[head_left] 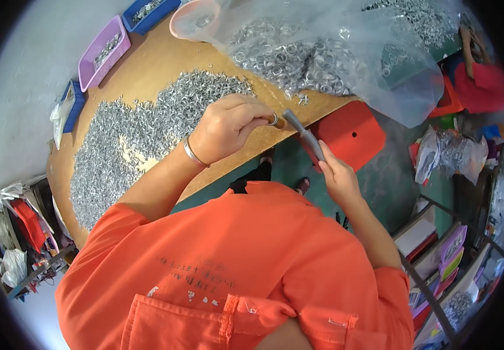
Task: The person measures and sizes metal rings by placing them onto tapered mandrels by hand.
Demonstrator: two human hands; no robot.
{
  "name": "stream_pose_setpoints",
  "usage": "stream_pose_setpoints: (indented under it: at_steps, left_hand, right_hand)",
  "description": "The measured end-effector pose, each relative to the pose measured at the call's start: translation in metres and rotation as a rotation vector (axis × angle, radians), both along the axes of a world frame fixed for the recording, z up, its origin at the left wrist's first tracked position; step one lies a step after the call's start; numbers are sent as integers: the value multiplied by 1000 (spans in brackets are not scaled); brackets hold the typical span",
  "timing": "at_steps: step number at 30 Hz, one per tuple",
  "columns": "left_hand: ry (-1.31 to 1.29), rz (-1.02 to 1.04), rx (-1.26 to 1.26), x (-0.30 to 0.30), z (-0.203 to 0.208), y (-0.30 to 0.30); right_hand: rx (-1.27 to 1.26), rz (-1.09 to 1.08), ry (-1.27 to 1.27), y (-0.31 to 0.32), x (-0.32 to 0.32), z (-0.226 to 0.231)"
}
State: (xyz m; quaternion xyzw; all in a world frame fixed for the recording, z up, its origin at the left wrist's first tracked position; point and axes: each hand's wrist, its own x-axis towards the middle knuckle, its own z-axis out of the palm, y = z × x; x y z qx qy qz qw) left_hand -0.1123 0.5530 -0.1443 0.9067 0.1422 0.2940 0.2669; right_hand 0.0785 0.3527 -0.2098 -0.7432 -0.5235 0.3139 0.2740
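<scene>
My left hand (228,125) pinches a small brass-coloured ring piece (273,120) at the table's near edge, a metal bangle on its wrist. My right hand (336,175) grips a grey rod-shaped tool (304,133) that slants up to the left, its tip touching the ring piece. A wide heap of small silvery metal parts (141,134) covers the brown table (164,64) just left of my left hand. My orange shirt fills the lower picture.
A clear plastic bag of metal rings (333,52) lies at the table's far right. A pink bowl (190,20), a purple tray (103,52) and a blue tray (147,13) stand at the back. A red stool (354,134) stands on the green floor. Shelves with bins stand at right.
</scene>
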Motion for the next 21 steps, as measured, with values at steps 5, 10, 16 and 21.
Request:
stream_pose_setpoints:
  at_steps: [5,10,16,21]
  left_hand:
    - [92,105,-400,5,-2,-3]
    - [-132,141,-246,17,-28,-9]
    - [-161,362,-415,24,-17,-14]
    - [-151,263,-318,19,-18,-11]
  right_hand:
    - [243,-77,82,12,4,3]
    - [53,-84,123,5,-5,9]
    - [201,-108,119,6,-2,7]
    - [522,-143,44,5,-1,19]
